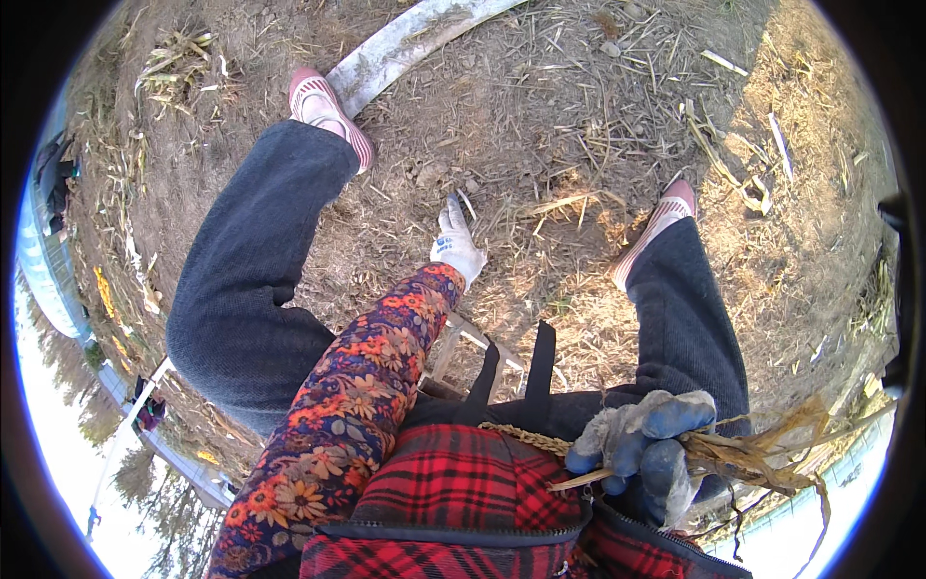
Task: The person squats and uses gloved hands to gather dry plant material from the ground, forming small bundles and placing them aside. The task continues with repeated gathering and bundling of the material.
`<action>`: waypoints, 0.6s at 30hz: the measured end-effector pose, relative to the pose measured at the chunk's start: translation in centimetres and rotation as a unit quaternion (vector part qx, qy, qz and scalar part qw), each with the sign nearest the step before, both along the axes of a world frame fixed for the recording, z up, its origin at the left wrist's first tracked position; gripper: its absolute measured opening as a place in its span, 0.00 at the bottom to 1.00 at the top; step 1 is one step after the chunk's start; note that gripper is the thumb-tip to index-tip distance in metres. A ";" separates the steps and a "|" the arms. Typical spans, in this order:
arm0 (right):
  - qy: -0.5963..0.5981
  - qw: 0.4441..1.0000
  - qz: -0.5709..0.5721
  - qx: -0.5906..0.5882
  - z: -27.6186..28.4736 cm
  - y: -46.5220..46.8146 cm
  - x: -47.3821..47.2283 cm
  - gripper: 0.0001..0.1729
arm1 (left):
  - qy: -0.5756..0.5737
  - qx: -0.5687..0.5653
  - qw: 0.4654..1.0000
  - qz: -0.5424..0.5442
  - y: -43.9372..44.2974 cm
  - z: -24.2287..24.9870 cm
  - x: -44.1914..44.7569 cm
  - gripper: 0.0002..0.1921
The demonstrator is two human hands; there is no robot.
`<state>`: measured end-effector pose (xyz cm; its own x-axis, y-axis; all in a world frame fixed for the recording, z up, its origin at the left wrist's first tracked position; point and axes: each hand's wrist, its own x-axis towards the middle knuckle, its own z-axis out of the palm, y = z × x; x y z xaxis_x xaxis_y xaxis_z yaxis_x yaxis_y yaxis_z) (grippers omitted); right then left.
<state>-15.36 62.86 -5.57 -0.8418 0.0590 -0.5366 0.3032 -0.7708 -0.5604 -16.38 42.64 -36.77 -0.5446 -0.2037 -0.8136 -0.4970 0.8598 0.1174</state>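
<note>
My left hand (459,250), in a white knitted glove, reaches down between my feet with its fingers extended. Its fingertips are close to the straw-strewn soil (405,239), beside a thin pale stalk piece (469,206). The palm faces away, and no held thing shows. Near my lap my right hand (644,449), in a dirty white glove with blue coated fingers, grips a dry plant stalk. Withered brown leaves (767,456) trail from it to the right. A yellowish knobbly strip (532,438) reaches leftward from that hand; whether it is a seed head or a cord is unclear.
A pale curved strip (405,54) lies by my left shoe (329,112). Part of a stool-like frame (448,351) shows beneath me. Dry husks (173,69) and long stalks (723,163) litter the soil. Yellow corn cobs (105,289) and two people (56,181) are at left.
</note>
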 end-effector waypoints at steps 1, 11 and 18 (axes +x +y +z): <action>-0.005 1.000 -0.002 0.003 0.0 0.1 0.1 0.13 | 0.007 -0.028 0.999 0.018 0.6 -0.4 -0.4 0.56; -0.124 0.987 0.034 0.093 0.9 0.2 0.4 0.12 | 0.045 0.144 0.981 0.119 0.0 -2.0 -2.6 0.40; -0.045 0.987 0.018 0.153 -0.4 -0.1 -0.4 0.13 | 0.246 0.479 0.785 0.305 2.2 10.3 -13.6 0.24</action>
